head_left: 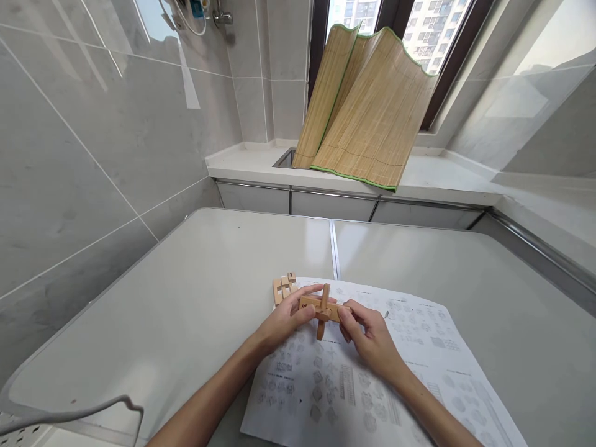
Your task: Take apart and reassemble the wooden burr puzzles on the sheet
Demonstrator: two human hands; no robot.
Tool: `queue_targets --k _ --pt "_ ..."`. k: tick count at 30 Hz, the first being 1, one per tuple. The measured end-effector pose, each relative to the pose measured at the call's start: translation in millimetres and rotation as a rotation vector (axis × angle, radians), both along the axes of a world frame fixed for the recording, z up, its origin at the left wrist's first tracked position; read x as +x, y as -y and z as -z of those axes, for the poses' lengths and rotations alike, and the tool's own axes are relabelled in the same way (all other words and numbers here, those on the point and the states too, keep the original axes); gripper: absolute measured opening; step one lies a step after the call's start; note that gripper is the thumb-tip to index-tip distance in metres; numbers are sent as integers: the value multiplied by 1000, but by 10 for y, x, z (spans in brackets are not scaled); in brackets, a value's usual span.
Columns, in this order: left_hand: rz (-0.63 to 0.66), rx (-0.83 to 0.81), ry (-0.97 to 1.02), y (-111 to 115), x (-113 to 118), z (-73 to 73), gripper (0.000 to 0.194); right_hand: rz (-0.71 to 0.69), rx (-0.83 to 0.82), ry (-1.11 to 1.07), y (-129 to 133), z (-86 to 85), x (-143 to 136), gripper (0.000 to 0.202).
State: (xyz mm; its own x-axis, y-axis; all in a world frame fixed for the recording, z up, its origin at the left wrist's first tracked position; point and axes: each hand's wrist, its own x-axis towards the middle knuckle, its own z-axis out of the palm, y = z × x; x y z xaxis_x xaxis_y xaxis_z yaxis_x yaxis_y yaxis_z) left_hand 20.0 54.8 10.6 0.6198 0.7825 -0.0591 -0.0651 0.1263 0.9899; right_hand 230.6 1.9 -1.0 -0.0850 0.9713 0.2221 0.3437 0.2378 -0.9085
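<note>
A small wooden puzzle assembly [325, 312] is held above a printed paper sheet [344, 385]. Its pieces cross each other, one upright and one lying roughly level. My left hand [289, 315] grips the level piece at its left end, thumb in front and fingers behind. At the right end of that same piece, the thumb and fingers of my right hand [366, 329] pinch it. Several more wooden pieces [282, 289] lie grouped beside the sheet's upper left corner, just behind my left hand; one bears a dark mark.
The sheet shows many small diagrams and lies on a pale table [200, 298]. A grey wire rack [93, 413] stands at the lower left. Beyond the table, a folded bamboo mat [367, 112] leans on a white counter [447, 177] by the window.
</note>
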Motion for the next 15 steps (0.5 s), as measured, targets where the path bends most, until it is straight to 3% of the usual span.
queue_targets --k 3,15 --pt "68 -55 50 6 1 -41 78 5 66 55 9 24 -4 46" --pt "34 45 130 5 21 -62 76 62 211 169 -10 6 -4 40"
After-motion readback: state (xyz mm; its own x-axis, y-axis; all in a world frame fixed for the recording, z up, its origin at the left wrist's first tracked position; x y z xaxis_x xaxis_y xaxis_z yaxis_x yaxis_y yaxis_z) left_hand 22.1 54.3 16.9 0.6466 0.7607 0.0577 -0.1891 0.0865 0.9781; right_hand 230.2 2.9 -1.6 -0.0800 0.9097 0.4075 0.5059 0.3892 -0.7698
